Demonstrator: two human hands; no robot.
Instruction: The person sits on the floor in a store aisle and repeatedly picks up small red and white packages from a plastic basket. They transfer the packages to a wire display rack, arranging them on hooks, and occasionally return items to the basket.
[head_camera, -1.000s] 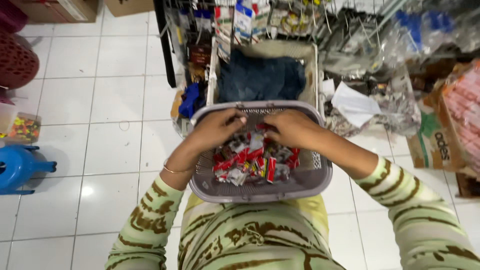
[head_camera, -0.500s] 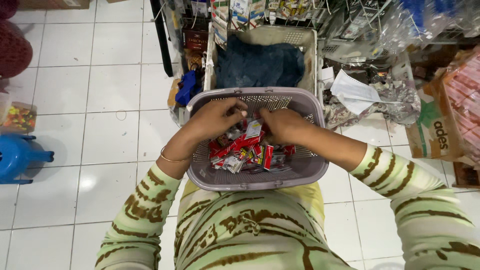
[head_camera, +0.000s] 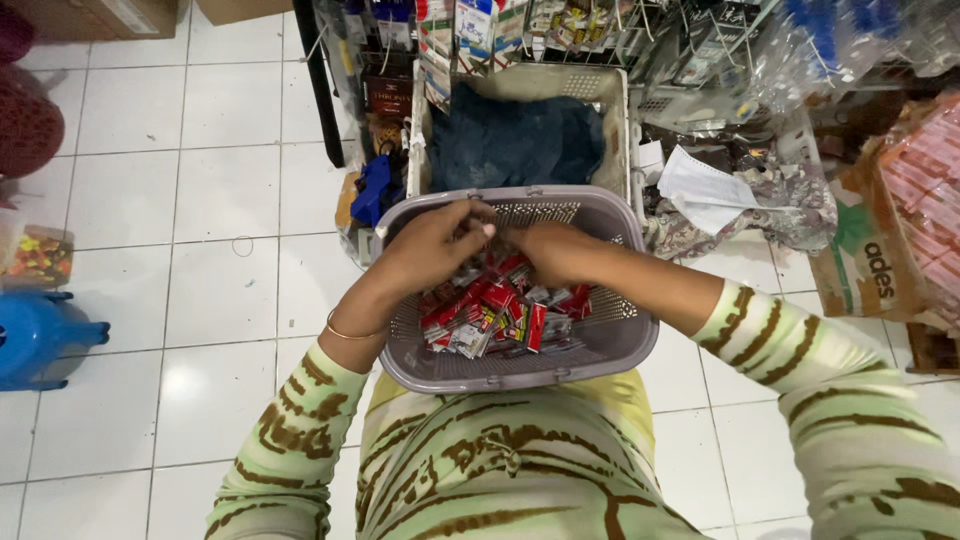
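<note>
White floor tiles (head_camera: 220, 190) and crowded shop racks lie around us as we stand with a grey perforated basket (head_camera: 610, 345) propped against our front. Our left hand (head_camera: 432, 245) curls over the far left part of the basket, fingers bent and pinched together at their tips on something small that we cannot make out; our right hand (head_camera: 556, 252) meets it from the other side, knuckles up, fingers tucked under and hidden, so we cannot tell what it grips. Just below both hands lies a loose heap of red and silver sachets (head_camera: 497, 312), most of it untouched, so we judge the sorting far from finished. Beyond the hands sits a cream crate (head_camera: 618, 130) holding dark blue cloth (head_camera: 515, 140).
</note>
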